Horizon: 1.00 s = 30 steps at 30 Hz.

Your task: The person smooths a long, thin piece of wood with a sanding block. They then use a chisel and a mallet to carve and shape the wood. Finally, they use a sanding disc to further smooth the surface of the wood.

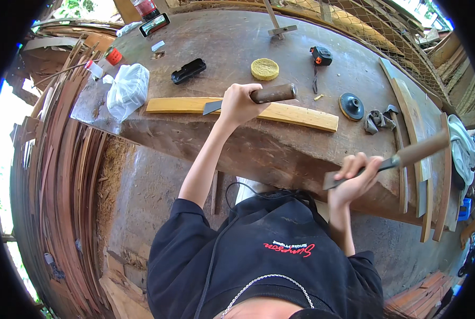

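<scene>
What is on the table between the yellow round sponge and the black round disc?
In the head view, a black and orange tape measure lies between the yellow sponge and the black disc, with its strap trailing down on the wooden table.

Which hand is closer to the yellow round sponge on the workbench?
The left hand, just below the sponge. The right hand is far below-right of it, at the bench's front edge.

I count two chisels (264, 97) (391, 159), one yellow sponge (264, 69), one tape measure (321, 55), one white plastic bag (127, 89), one sanding disc (351, 106)

Both hands (237, 103) clenched (arms raised)
</scene>
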### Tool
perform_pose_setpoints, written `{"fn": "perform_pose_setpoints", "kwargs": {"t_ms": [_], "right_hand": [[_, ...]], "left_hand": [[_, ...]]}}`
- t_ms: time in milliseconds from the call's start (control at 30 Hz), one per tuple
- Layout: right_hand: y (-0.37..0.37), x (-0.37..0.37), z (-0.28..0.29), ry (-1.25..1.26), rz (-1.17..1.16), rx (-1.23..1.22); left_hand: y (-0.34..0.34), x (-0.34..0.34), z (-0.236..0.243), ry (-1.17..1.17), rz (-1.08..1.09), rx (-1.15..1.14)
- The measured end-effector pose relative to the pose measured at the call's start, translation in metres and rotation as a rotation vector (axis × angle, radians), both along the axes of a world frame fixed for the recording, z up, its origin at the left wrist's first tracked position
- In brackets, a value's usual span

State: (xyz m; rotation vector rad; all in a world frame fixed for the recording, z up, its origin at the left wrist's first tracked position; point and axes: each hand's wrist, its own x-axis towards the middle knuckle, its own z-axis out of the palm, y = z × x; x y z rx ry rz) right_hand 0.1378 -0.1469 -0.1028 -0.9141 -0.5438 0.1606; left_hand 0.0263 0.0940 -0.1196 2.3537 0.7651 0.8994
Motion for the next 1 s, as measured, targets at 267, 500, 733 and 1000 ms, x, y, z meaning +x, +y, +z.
{"fn": "perform_pose_setpoints", "kwargs": {"t_ms": [267, 500, 733, 1000], "right_hand": [[0.012, -0.041, -0.033, -0.128, 0.336, -0.531], [0.042, -0.04, -0.017, 0.066, 0.127, 0.125], [0.034, -0.051, -0.047, -0.273, 0.398, -0.671], [0.062, -0.065, -0.053, 0.04, 0.414, -0.266]], "left_hand": [[0.027, -0.024, -0.017, 0.108, 0.083, 0.112], [0.033, -0.032, -0.007, 0.089, 0.064, 0.093], [0.05, -0.04, -0.013, 0.146, 0.103, 0.137], [0.051, -0.041, -0.006, 0.124, 0.113, 0.146]]}}
